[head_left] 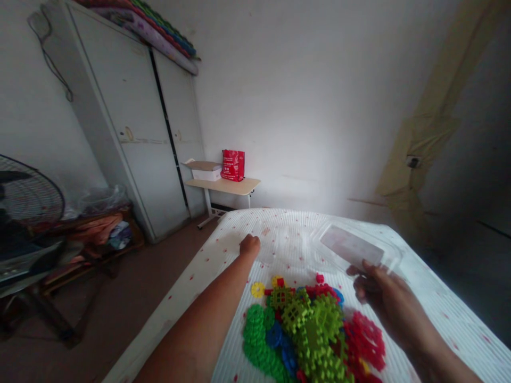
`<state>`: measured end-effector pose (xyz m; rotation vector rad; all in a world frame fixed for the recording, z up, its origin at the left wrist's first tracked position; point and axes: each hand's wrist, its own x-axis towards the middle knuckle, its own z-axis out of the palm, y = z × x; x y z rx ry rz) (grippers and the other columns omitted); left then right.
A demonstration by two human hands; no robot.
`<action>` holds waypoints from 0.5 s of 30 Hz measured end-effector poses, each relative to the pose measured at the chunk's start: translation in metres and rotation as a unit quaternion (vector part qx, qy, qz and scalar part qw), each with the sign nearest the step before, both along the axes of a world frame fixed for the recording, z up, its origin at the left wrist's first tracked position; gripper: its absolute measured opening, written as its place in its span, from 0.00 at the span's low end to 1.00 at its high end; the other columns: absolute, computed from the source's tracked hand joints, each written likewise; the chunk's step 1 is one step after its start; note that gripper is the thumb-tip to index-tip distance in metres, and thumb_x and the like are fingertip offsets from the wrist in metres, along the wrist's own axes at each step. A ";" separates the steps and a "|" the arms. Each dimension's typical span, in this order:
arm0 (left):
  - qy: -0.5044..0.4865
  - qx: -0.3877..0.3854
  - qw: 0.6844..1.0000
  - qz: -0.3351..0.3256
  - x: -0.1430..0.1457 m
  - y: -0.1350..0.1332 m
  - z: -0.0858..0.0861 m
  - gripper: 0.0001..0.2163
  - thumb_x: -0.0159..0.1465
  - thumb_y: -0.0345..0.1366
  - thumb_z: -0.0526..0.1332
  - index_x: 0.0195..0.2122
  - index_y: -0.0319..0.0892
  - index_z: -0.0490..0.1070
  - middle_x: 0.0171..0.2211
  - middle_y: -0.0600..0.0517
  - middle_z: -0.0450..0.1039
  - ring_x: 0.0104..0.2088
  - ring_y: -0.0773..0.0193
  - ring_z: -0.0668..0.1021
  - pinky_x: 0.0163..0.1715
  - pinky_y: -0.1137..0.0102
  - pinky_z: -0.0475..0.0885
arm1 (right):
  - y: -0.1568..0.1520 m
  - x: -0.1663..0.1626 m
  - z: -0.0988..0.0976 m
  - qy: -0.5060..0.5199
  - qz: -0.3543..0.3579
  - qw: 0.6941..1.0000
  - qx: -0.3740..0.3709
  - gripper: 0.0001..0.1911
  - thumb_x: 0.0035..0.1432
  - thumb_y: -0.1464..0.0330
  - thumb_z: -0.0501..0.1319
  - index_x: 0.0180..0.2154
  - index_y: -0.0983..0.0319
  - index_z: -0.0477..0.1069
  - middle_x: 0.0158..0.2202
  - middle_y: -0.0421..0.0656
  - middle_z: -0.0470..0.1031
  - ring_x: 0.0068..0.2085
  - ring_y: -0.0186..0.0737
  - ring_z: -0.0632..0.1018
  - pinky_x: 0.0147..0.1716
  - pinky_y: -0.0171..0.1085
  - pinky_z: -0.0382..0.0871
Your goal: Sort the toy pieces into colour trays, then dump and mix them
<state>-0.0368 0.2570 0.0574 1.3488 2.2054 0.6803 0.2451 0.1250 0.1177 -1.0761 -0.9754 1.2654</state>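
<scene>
A pile of plastic building pieces lies on the near part of the table: lime-green lattice pieces (pixel 317 332), green discs (pixel 257 335), blue discs (pixel 281 343) and red pieces (pixel 365 338). Beyond it, my left hand (pixel 250 246) is closed in a fist over the tabletop; whatever it may hold is hidden. Right of the pile is my right hand (pixel 373 282), its fingers bent and apart with nothing visible between them. It overlaps the near edge of a clear plastic lid or tray (pixel 315 247) with a pale rectangular label; I cannot tell whether they touch.
A white ribbed cloth with red specks covers the table (pixel 207 268). At the back, a small table (pixel 249 186) bears a white box (pixel 207 174) and a red bag (pixel 233 166). A grey cabinet (pixel 120 90) and a fan (pixel 30 191) stand left.
</scene>
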 end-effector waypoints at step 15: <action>-0.409 0.050 0.888 -0.203 -0.058 -0.196 0.082 0.24 0.56 0.47 0.55 0.49 0.38 0.67 0.39 0.42 0.75 0.39 0.56 0.77 0.35 0.64 0.71 | -0.078 -0.095 -0.001 0.081 0.191 0.976 -0.071 0.18 0.43 0.56 0.67 0.31 0.65 0.74 0.25 0.44 0.76 0.23 0.34 0.74 0.24 0.33 0.69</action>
